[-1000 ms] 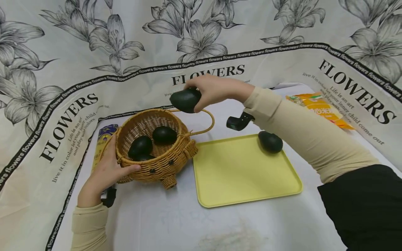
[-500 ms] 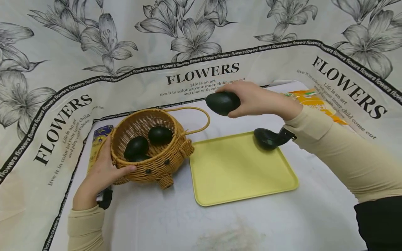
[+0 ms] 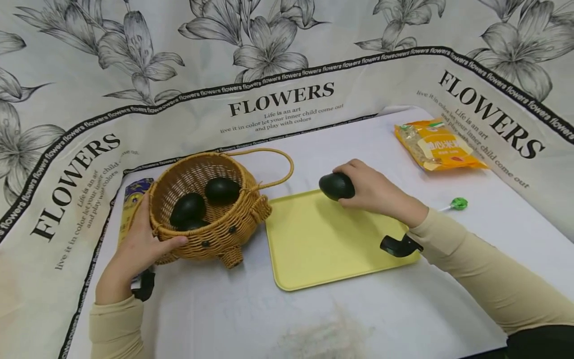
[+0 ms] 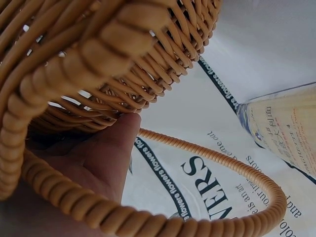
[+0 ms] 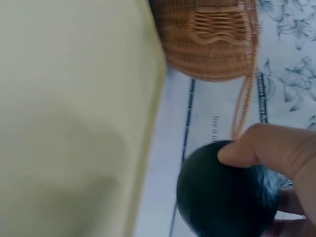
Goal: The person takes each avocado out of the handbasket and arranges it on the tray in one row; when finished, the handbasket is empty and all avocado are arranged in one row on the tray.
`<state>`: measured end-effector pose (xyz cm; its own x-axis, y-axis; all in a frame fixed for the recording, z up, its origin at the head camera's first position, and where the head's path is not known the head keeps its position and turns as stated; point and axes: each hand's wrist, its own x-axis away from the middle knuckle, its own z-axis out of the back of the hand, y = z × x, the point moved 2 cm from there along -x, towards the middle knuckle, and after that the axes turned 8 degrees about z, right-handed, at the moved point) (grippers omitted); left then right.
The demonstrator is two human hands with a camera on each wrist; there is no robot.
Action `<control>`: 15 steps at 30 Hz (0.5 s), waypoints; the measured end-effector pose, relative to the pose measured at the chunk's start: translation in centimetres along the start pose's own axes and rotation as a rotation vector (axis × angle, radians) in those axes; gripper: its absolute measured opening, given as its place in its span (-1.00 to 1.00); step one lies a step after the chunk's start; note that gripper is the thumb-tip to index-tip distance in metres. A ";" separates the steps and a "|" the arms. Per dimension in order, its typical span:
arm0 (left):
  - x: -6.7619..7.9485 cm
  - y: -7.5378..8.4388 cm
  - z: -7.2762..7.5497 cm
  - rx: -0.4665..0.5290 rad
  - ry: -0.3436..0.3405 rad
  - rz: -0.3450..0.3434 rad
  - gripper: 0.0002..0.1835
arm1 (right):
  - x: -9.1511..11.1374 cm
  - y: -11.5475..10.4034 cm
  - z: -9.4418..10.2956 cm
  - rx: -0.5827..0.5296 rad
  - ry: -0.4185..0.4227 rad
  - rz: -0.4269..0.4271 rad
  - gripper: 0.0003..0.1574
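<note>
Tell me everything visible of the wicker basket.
The wicker basket is tan, round, open-topped and woven, with loop handles, stubby projections and two black dots. It appears upright on the white surface, left of the yellow tray. At least three dark oval fruits lie inside. The left grip holds its side.

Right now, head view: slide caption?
Left fingers grip a wicker basket; right fingers hold an avocado near a yellow tray.

I grip a smooth, dark-green avocado (image 3: 333, 186) near the far edge of the yellow tray (image 3: 309, 254); to its left, the tan wicker basket (image 3: 245, 227) holds three more avocados (image 3: 221, 191).
</note>
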<state>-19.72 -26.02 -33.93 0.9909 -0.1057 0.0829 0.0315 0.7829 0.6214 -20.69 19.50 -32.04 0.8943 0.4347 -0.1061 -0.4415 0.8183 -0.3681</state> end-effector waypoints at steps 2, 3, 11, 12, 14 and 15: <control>0.1 0.0 -0.1 0.001 -0.001 0.004 0.36 | 0.7 0.3 -1.0 0.026 0.018 -0.036 -0.19; 0.2 0.0 -0.1 0.002 -0.001 0.005 0.36 | 1.0 0.4 -1.4 0.042 0.026 -0.045 -0.18; 0.5 0.1 -0.5 0.038 0.023 -0.018 0.35 | 2.6 0.6 -4.2 0.169 0.076 -0.044 -0.25; 0.5 0.2 -0.6 0.033 0.020 -0.013 0.35 | 2.7 0.6 -4.5 0.174 0.080 -0.044 -0.26; 0.6 0.2 -0.7 0.022 0.017 -0.007 0.35 | 2.9 0.8 -5.1 0.173 0.092 -0.041 -0.26; 0.7 0.3 -0.8 0.015 0.015 -0.001 0.35 | 3.1 0.9 -5.3 0.173 0.101 -0.036 -0.26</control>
<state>-18.92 -25.40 -34.32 0.9928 -0.0972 0.0705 0.0308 0.7737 0.6328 -17.94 19.55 -37.63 0.9085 0.3715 -0.1913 -0.4076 0.8886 -0.2101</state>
